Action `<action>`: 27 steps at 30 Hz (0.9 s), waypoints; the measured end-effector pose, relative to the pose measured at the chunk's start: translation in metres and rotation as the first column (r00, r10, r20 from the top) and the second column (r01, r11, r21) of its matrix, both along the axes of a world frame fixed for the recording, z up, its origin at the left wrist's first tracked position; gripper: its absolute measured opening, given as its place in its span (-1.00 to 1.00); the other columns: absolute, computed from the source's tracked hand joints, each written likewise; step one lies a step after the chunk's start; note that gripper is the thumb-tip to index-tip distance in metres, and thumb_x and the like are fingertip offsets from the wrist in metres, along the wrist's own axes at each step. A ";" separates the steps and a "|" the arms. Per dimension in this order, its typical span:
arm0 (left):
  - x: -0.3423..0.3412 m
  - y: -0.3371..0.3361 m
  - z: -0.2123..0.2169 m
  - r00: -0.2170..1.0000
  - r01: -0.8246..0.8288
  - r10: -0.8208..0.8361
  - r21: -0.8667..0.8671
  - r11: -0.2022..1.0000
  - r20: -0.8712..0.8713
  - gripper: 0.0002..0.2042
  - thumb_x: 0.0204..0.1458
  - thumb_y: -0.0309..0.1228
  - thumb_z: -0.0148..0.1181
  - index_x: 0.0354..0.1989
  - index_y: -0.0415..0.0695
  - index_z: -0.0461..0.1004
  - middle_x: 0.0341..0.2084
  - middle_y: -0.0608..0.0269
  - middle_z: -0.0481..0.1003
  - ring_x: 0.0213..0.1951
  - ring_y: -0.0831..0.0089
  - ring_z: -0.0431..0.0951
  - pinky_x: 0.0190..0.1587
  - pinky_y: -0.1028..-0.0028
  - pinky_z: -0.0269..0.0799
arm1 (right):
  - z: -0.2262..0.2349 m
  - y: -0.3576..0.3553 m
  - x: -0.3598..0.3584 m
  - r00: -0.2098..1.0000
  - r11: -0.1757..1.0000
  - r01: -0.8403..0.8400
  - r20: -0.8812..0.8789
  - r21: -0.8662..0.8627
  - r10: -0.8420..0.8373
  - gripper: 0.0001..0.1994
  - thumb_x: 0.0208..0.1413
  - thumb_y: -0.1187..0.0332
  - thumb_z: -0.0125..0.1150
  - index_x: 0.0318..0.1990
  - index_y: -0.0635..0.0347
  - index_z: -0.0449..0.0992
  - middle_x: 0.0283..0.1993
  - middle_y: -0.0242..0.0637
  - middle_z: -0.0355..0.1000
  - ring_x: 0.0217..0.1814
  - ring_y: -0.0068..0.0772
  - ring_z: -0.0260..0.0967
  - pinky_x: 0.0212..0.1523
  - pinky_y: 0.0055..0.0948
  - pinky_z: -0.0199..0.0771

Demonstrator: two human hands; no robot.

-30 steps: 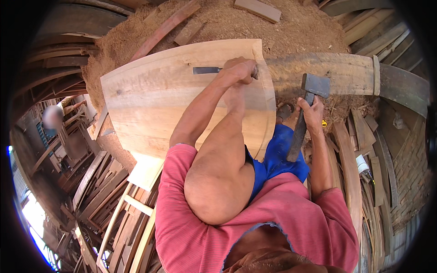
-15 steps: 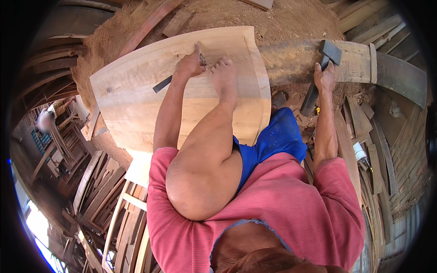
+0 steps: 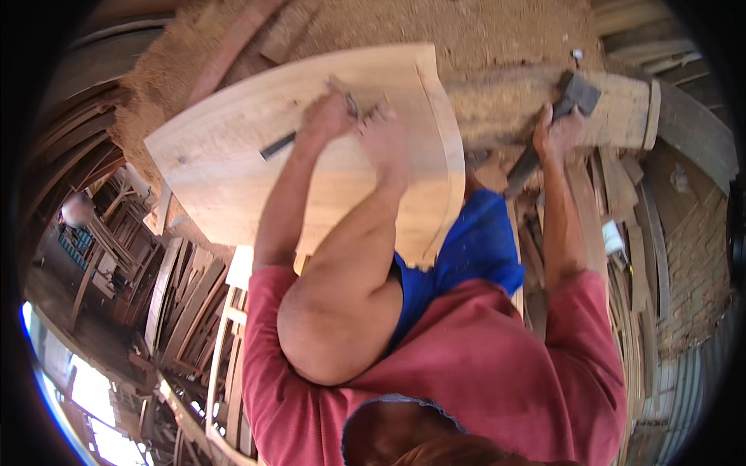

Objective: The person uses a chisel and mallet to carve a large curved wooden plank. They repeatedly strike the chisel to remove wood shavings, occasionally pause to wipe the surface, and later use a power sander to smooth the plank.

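Sawdust [image 3: 497,31] is seen heaped over the ground at the top. Stacked planks [image 3: 183,295] and curved wooden frames [image 3: 225,365] are crowded at the left, a brick wall [image 3: 691,256] is glimpsed at the right, and daylight [image 3: 93,388] is let in lower left.

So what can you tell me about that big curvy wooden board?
The wooden board is a big pale plank with a curved outer edge and a raised rim along its right side. It lies tilted over sawdust. The left hand holds a chisel on it, and a bare foot rests on it beside that hand.
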State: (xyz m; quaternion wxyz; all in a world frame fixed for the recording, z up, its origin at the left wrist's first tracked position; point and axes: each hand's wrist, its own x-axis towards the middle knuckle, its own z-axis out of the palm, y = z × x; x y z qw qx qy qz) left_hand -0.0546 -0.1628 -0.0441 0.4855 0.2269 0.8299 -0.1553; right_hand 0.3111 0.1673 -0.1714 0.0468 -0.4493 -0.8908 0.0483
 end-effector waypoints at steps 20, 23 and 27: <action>-0.015 -0.011 -0.004 0.931 0.357 -0.360 -0.068 0.932 -0.053 0.14 -0.11 -0.05 0.49 0.45 -0.51 -0.12 -0.01 -0.33 0.56 0.08 -0.08 0.58 0.14 0.19 0.50 | 0.056 -0.012 -0.016 0.952 0.905 0.150 -0.189 -0.398 -0.241 -0.17 0.11 0.04 0.27 0.42 0.30 0.06 0.36 0.30 0.11 0.47 0.27 0.02 0.46 0.11 -0.05; -0.010 0.010 0.009 0.919 0.393 -0.395 -0.110 0.913 0.007 0.04 -0.11 -0.06 0.49 0.39 -0.50 0.03 -0.03 -0.33 0.56 0.06 -0.09 0.60 0.12 0.19 0.52 | 0.049 -0.013 -0.008 0.960 0.928 0.158 -0.168 -0.337 -0.225 -0.19 0.13 0.01 0.25 0.41 0.28 0.09 0.33 0.23 0.17 0.41 0.26 0.10 0.44 0.12 0.00; -0.014 -0.009 0.001 0.951 0.309 -0.309 0.008 0.951 -0.022 -0.10 -0.12 -0.10 0.52 0.28 -0.45 0.22 -0.04 -0.30 0.58 0.04 -0.07 0.61 0.10 0.20 0.52 | 0.028 -0.011 -0.002 0.947 0.935 0.098 -0.257 -0.340 -0.193 -0.18 0.12 0.00 0.26 0.42 0.22 0.08 0.34 0.19 0.16 0.43 0.25 0.06 0.44 0.13 -0.01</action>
